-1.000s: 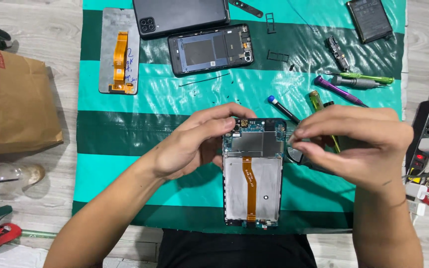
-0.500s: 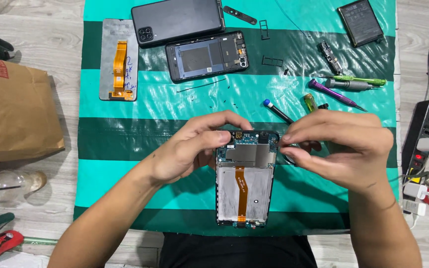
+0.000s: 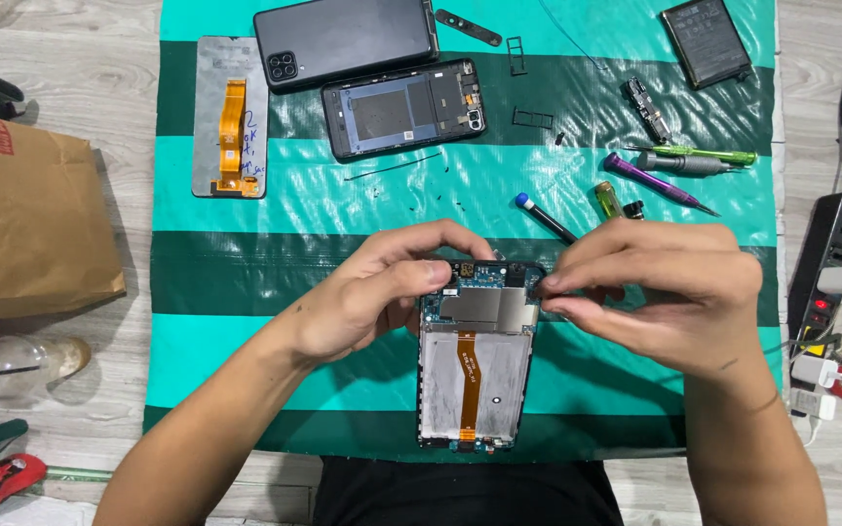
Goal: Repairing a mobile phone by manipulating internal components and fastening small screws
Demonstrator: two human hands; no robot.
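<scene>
An opened phone frame [image 3: 477,365] lies on the striped green mat [image 3: 246,292], its circuit board at the top and an orange flex cable down its middle. My left hand [image 3: 372,292] grips the frame's upper left corner, thumb and fingers curled over the board. My right hand [image 3: 665,292] pinches at the upper right corner of the board; whatever is between its fingertips is too small to tell.
Further up the mat lie a dark back cover [image 3: 343,39], a phone mid-frame [image 3: 403,107], a screen panel with orange flex [image 3: 231,117], a battery [image 3: 706,41], screwdrivers [image 3: 694,161] and a blue-tipped tool [image 3: 543,216]. A brown paper bag [image 3: 26,219] sits left, a power strip [image 3: 825,258] right.
Both hands stay on the phone's top end. The frame has shifted slightly left in view, and my right fingertips have closed in on its upper right corner.
</scene>
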